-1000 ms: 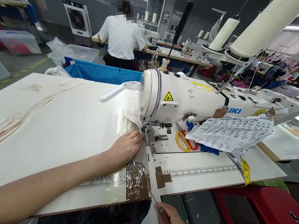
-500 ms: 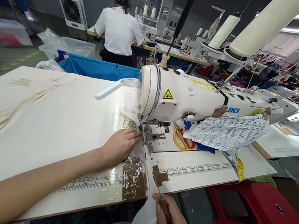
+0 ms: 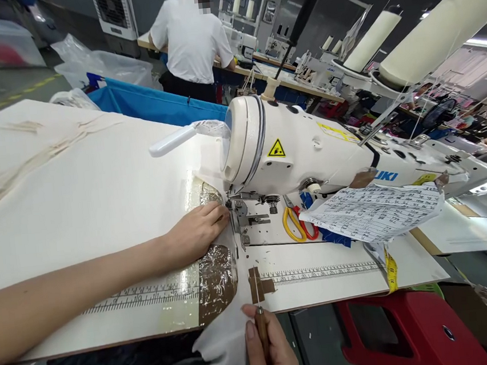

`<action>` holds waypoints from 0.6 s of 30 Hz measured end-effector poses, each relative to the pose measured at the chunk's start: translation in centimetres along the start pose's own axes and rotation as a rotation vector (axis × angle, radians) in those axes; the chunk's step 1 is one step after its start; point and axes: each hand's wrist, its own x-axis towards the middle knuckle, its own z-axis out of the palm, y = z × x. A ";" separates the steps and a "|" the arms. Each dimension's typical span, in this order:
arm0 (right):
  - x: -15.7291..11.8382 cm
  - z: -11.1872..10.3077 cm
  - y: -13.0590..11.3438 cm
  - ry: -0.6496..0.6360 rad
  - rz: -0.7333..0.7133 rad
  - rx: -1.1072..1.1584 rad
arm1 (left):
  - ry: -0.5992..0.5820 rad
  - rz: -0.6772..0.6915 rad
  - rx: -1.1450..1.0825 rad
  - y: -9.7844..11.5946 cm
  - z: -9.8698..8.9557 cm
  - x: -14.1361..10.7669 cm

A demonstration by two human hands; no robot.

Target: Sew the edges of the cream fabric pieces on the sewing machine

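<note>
Awl (image 3: 261,323) in curled right hand (image 3: 276,346) (left hand (image 3: 200,231) on cloth (image 3: 224,336))

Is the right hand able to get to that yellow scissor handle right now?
Probably yes: the way over the table looks free, and the yellow handle isn't covered by the paper. But the right hand holds a pointed tool, which might make grabbing awkward.

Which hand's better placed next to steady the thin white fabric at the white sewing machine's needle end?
Likely the left hand: it lies beside that end of the sewing machine, no tool visible. The right hand, farther off, holds a wooden-handled metal awl.
</note>
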 end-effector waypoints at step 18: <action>4.6 0.0 -3.7 -0.073 -0.287 -0.139 | 0.091 0.015 -0.037 -1.0 -0.1 0.1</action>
